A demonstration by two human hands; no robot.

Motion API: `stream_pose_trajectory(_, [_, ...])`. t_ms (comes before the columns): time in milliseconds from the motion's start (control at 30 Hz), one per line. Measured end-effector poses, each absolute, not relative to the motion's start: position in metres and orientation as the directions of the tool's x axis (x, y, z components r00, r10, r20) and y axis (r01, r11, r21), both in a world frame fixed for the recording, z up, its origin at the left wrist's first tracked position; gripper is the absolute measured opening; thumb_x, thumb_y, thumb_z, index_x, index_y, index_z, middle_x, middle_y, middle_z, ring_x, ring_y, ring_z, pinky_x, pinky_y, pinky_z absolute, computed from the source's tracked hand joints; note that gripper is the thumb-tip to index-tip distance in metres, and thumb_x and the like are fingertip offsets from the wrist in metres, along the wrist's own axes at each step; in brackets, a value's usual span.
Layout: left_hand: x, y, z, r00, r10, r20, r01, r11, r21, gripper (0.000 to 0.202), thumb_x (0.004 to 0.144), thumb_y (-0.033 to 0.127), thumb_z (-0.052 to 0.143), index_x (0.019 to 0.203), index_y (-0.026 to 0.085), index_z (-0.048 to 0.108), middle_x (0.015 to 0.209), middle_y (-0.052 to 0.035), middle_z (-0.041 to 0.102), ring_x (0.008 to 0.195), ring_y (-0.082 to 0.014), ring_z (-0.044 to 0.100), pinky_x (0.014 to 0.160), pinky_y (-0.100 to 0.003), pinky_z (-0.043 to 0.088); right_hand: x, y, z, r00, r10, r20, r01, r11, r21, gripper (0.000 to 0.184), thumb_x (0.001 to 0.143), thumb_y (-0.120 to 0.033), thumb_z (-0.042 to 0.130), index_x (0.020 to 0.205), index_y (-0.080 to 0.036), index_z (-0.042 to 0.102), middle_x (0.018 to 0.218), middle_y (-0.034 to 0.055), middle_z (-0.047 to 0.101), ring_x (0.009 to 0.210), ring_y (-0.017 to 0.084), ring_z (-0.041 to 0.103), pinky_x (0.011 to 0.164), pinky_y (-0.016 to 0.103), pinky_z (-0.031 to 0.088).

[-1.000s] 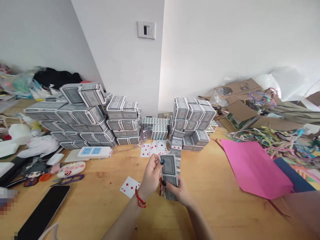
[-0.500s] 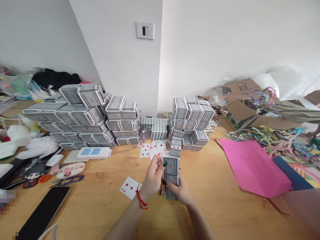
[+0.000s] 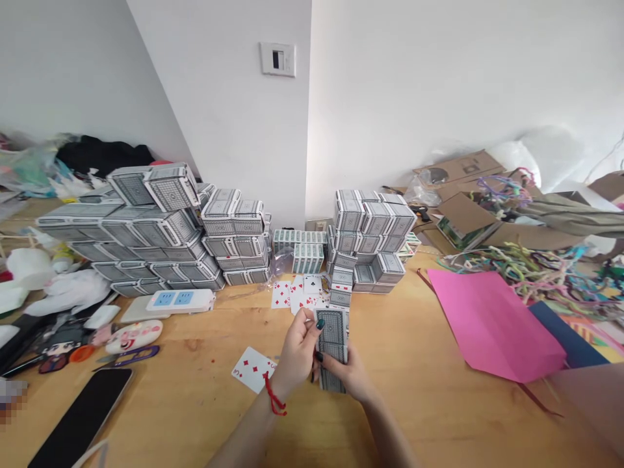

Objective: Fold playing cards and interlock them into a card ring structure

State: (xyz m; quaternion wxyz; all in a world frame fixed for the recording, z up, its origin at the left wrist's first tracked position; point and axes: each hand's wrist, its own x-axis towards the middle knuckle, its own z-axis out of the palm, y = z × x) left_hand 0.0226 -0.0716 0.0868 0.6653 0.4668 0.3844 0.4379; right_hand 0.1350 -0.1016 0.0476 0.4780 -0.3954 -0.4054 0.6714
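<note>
Grey-backed playing cards [image 3: 332, 327] are held between both hands, above the wooden table. My left hand [image 3: 299, 344] pinches their upper left edge, thumb on the patterned back. Lower down, my right hand [image 3: 348, 370] is closed round the cards with its thumb across the front. How many cards there are, and whether they are joined, I cannot tell. A three of diamonds [image 3: 253, 368] lies face up beside my left wrist. Beyond the hands lie more face-up cards [image 3: 281, 295]. Small grey card blocks [image 3: 340, 297] stand just behind the held cards.
Stacked card blocks form walls at the left [image 3: 160, 224] and right [image 3: 375, 224]. A power strip [image 3: 180, 300], purple-handled snips [image 3: 131, 356] and a phone [image 3: 80, 419] lie left. Pink paper [image 3: 492, 322], tangled cords [image 3: 526, 279] and a cardboard box [image 3: 487, 224] are on the right.
The upper part of the held cards has shifted slightly under my left fingers, and its back now shows flatter. Both hands keep their hold. The camera view has moved a little.
</note>
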Motion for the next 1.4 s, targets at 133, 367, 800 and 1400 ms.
stream_pose_trajectory(133, [0.021,-0.073,0.085,0.339,0.933,-0.118,-0.189,0.19,0.963,0.021,0.083,0.04,0.045,0.079,0.023,0.034,0.061,0.008,0.044,0.027,-0.0036,0.032,0.026,-0.018,0.023,0.134,-0.103,0.047,-0.226,0.962,-0.15,-0.305,-0.217,-0.927,0.03,0.071,-0.042,0.063,0.066,-0.014,0.055,0.055,0.001,0.059,0.046,0.012,0.056,0.049,0.025,0.048])
stream_pose_trajectory(367, [0.02,-0.075,0.086,0.298,0.954,-0.035,-0.216,0.103,0.971,0.015,0.084,0.032,0.048,0.079,0.02,0.04,0.066,0.0035,0.051,0.058,-0.0098,0.05,0.055,-0.02,0.041,0.137,-0.103,0.039,-0.253,0.949,-0.19,-0.286,-0.261,-0.922,0.031,0.068,-0.044,0.066,0.072,-0.014,0.056,0.055,0.0003,0.059,0.046,0.012,0.055,0.049,0.025,0.047])
stream_pose_trajectory(800, [0.013,-0.081,0.105,0.157,0.988,0.004,-0.246,0.036,0.969,0.062,0.071,0.024,0.065,0.124,0.028,0.035,0.114,-0.0056,0.053,0.096,-0.0181,0.057,0.087,-0.034,0.044,0.116,-0.1,0.037,-0.157,0.983,-0.096,-0.094,-0.112,-0.989,0.021,0.076,-0.037,0.054,0.082,-0.016,0.057,0.058,-0.0009,0.054,0.052,0.011,0.048,0.052,0.023,0.041])
stream_pose_trajectory(1400, [0.004,-0.075,0.109,0.186,0.977,0.102,0.195,-0.139,0.971,0.028,0.072,0.018,0.057,0.099,0.023,0.057,0.097,-0.0047,0.058,0.088,-0.0191,0.056,0.077,-0.029,0.045,0.106,-0.101,0.04,-0.158,0.987,-0.033,0.03,-0.029,-0.999,0.01,0.074,-0.015,0.044,0.076,-0.015,0.053,0.066,0.0001,0.053,0.059,0.012,0.045,0.054,0.023,0.039])
